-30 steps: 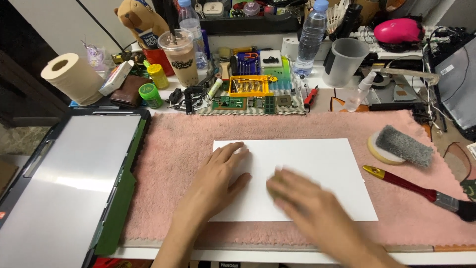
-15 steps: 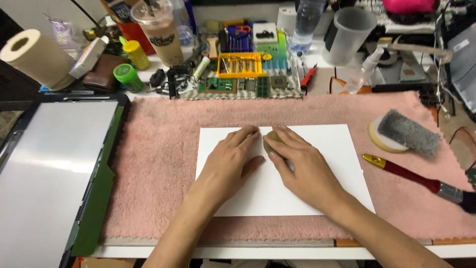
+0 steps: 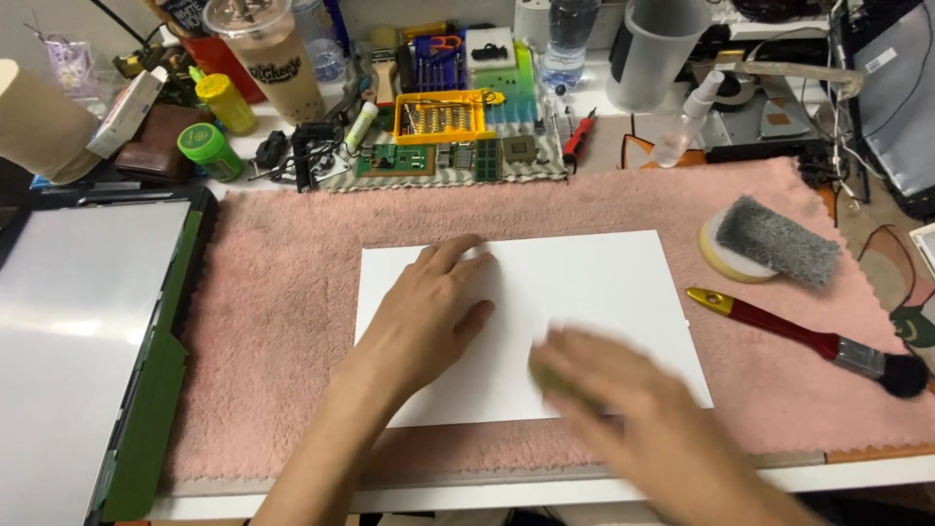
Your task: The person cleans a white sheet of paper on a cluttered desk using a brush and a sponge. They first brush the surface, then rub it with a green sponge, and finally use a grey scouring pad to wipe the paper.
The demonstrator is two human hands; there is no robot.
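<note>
A white sheet of paper [image 3: 594,292] lies flat on a pink fluffy towel [image 3: 282,321]. My left hand [image 3: 433,312] rests palm down on the sheet's left half, fingers spread and flat. My right hand [image 3: 614,390] is blurred with motion over the sheet's lower right part, palm down, holding nothing that I can make out.
A red-handled brush [image 3: 799,336] and a grey pad on a round sponge [image 3: 769,242] lie to the right. A tablet in a green case [image 3: 88,331] sits at the left. Along the back stand an iced drink cup [image 3: 268,54], a yellow screwdriver-bit tray [image 3: 438,117], circuit boards, bottles and a measuring jug [image 3: 653,54].
My right hand has slid from the sheet's top middle, beside my left hand, down toward the lower right. My left hand stays pressed on the paper.
</note>
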